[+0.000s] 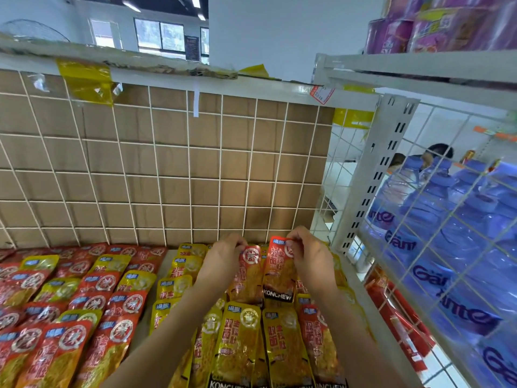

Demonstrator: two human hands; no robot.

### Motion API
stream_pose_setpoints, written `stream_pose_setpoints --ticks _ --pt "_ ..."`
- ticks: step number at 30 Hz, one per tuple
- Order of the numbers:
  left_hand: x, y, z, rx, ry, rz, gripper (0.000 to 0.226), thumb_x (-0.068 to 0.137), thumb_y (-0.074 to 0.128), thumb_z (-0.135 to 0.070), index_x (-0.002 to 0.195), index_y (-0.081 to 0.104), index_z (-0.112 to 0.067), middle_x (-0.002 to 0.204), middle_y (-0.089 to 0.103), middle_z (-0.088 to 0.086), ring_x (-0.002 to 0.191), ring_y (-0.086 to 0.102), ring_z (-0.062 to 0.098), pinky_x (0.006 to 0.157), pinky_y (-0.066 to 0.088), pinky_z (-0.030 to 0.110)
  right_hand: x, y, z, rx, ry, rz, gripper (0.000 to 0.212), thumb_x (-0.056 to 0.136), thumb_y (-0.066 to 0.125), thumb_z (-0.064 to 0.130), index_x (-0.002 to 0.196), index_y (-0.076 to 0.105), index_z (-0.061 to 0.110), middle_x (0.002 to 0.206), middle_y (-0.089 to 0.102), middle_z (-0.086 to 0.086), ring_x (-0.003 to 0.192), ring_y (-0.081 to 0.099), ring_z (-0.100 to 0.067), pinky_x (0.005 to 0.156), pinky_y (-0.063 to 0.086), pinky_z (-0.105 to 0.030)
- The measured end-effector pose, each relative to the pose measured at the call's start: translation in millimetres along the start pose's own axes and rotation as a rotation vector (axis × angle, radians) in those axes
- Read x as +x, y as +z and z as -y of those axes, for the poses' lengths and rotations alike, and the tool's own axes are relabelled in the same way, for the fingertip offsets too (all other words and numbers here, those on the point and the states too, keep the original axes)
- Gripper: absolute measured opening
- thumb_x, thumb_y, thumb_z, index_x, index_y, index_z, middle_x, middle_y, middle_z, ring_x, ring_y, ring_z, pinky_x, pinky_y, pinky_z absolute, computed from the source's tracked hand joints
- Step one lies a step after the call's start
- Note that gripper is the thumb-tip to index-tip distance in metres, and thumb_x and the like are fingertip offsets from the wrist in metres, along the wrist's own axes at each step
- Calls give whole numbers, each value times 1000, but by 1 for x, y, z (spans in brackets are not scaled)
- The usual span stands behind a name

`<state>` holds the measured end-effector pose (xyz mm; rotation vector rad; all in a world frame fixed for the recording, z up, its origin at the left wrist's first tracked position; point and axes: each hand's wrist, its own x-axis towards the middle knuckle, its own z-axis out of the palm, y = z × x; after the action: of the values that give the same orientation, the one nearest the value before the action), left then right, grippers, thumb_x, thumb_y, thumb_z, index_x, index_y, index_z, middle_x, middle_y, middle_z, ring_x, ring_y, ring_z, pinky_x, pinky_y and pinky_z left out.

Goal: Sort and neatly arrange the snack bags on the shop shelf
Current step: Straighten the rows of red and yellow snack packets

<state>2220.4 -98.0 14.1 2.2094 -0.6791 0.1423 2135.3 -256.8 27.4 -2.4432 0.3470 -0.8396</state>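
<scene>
- Two yellow snack bags lie side by side at the front edge of the shelf, between the forearms. A red bag touches them on the right.
- A bare strip of the shelf runs left of this heap. Beyond it, the left-hand rows of red and yellow bags overlap in slanting lines out to the left edge.
- The left hand has its fingers curled and pinches the top of a first held red bag, which stands tilted over the heap near the shelf's back right corner.
- The right hand pinches the top edge of a second held red bag, printed KONCHEW along the bottom. It touches the first bag, side by side.
- Just behind the hands, a cardboard-backed wire grid forms the back of the shelf. A piece of yellow tape is stuck on its top rail.
- Past the shelf's right edge, behind a side grid, stand blue water bottle packs.
- Purple packs sit on a higher shelf above them.
</scene>
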Motion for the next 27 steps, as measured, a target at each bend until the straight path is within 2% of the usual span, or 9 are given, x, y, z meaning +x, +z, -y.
stream_pose_setpoints --ticks 3,4,11,14,16,18,21,23,27 --pt "3 -10 -5 -38 13 -76 15 97 44 -12 93 58 -10 72 57 -2 59 51 8 49 36 15 -1 -7 3 -24 -64 -82 4 90 57 13 87 59 15 75 62 6 65 58 -14 54 42 -27" --pt "3 -13 -6 -54 11 -98 15 97 44 -13 92 58 -11 68 54 -4 54 49 5 46 33 14 -1 -10 3 -22 -79 -106 4 90 58 14 87 60 16 75 62 7 63 58 -13 54 44 -29" --pt "-11 -42 -10 -150 40 -260 17 95 47 -9 83 52 -21 67 54 -11 59 51 6 51 36 12 -10 -31 1 114 -28 -164 4 89 60 14 88 61 17 71 64 7 65 61 -15 58 51 -38" --pt "-22 -51 -5 -143 24 -304 13 95 48 -9 86 54 -16 66 56 -6 60 52 6 50 38 18 -18 -42 -1 205 -15 -126 9 89 58 12 85 59 21 74 62 14 71 58 -3 62 47 -22" --pt "-31 -56 1 -117 36 -312 12 93 50 -6 86 55 -15 68 58 -5 64 54 5 54 38 15 -25 -47 -3 262 -5 -105 23 87 59 5 82 57 27 74 61 15 74 57 3 62 42 -11" --pt "-41 -62 7 -119 37 -290 20 91 52 -3 82 53 -20 73 59 -8 69 55 4 59 38 9 -33 -50 -7 299 13 -81 34 87 59 2 81 55 35 75 63 16 76 57 3 64 42 -10" --pt "-61 -70 10 -125 34 -267 36 89 53 2 76 50 -32 77 61 -13 75 56 0 62 36 4 -46 -53 -11 336 26 -36 37 86 59 -1 81 57 36 83 62 24 77 58 0 66 43 -11" --pt "-76 -74 12 -110 15 -271 36 89 53 2 77 50 -32 78 62 -12 76 56 -4 61 37 4 -54 -56 -15 349 18 -10 38 85 60 -3 80 57 35 84 61 24 78 58 -2 66 43 -12" --pt "-105 -80 19 -69 -55 -306 26 89 53 2 80 54 -23 75 60 -11 71 54 3 59 36 8 -70 -61 -17 383 47 64 30 86 60 -1 79 60 28 76 63 15 75 57 0 65 41 -9"
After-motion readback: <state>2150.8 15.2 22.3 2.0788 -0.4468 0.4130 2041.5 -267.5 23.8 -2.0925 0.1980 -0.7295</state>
